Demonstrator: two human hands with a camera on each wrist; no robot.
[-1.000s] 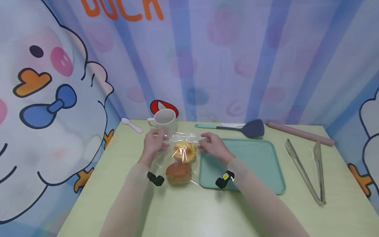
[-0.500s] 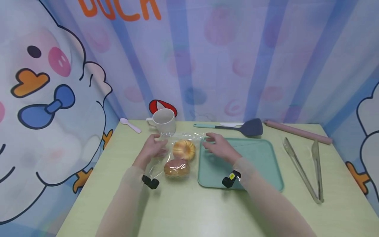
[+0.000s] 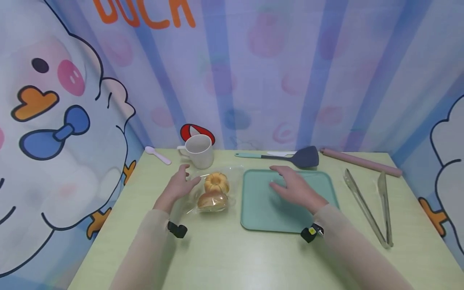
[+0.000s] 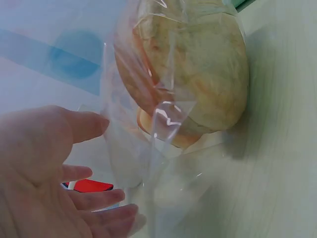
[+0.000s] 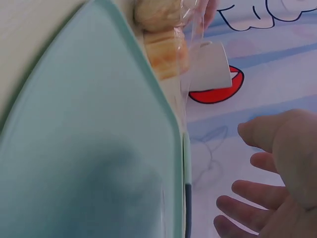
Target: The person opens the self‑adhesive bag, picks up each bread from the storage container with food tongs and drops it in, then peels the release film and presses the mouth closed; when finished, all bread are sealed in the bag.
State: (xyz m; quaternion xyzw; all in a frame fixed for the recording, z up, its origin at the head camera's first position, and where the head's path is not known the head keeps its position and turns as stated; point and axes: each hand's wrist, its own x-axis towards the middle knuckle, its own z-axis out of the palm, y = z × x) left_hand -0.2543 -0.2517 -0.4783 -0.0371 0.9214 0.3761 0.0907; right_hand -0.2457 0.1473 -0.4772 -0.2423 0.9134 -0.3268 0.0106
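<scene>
A clear plastic bag (image 3: 235, 181) lies on the table with two breads inside: a ring-shaped bread (image 3: 216, 182) behind and an oval bun (image 3: 212, 201) in front. My left hand (image 3: 179, 185) is at the bag's left side, fingers spread and holding nothing; in the left wrist view its thumb is close to the film, and I cannot tell if they touch. Over the green tray (image 3: 253, 219) hovers my right hand (image 3: 295, 188), fingers apart and free of any object. The right wrist view shows that hand (image 5: 277, 183) with its fingers loosely extended.
Behind the bag stands a white mug (image 3: 200, 152), with a pink spoon (image 3: 158, 155) to its left. A spatula (image 3: 306, 157) lies behind the tray, partly over a white utensil. The rolling pin (image 3: 362, 162) and metal tongs (image 3: 366, 209) are at the right.
Both hands have come off the bag's upper edge and moved apart, the right one over the tray. The bag has settled lower, slightly left, with the breads in it.
</scene>
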